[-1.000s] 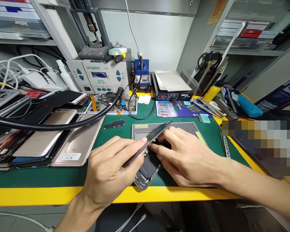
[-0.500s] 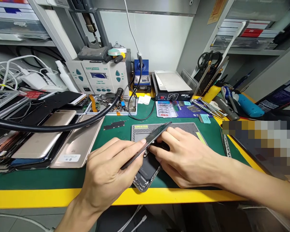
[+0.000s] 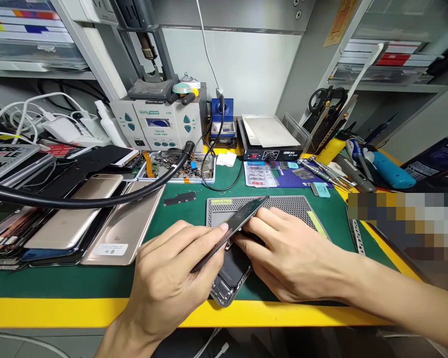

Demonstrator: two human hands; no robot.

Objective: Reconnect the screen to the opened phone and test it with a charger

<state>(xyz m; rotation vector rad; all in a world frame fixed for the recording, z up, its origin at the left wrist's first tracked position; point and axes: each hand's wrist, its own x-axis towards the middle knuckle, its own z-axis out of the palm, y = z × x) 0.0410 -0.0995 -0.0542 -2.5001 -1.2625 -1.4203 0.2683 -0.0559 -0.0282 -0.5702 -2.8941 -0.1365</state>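
Note:
My left hand point(image 3: 175, 273) pinches a dark phone screen panel point(image 3: 242, 214) by its lower left edge, thumb on top. The panel is tilted up over an opened phone body point(image 3: 233, 266), whose inner parts show at its lower end. My right hand point(image 3: 287, 253) is beside the panel's right side, fingers curled in under its raised edge at the phone body. What its fingertips grip is hidden. Under both lies a grey perforated mat point(image 3: 291, 203) on the green work surface point(image 3: 186, 211).
Several phones and a gold back cover point(image 3: 130, 226) lie left. Behind are a parts tray point(image 3: 205, 171), a hot-air station point(image 3: 164, 119) with a black hose point(image 3: 97, 203), and a heating plate point(image 3: 269, 144). Tweezers point(image 3: 356, 237) and screwdrivers point(image 3: 324, 171) lie right.
The whole view has shifted slightly, so the bench and tools sit a little lower and further right. Both hands keep nearly the same pose at the panel and phone body.

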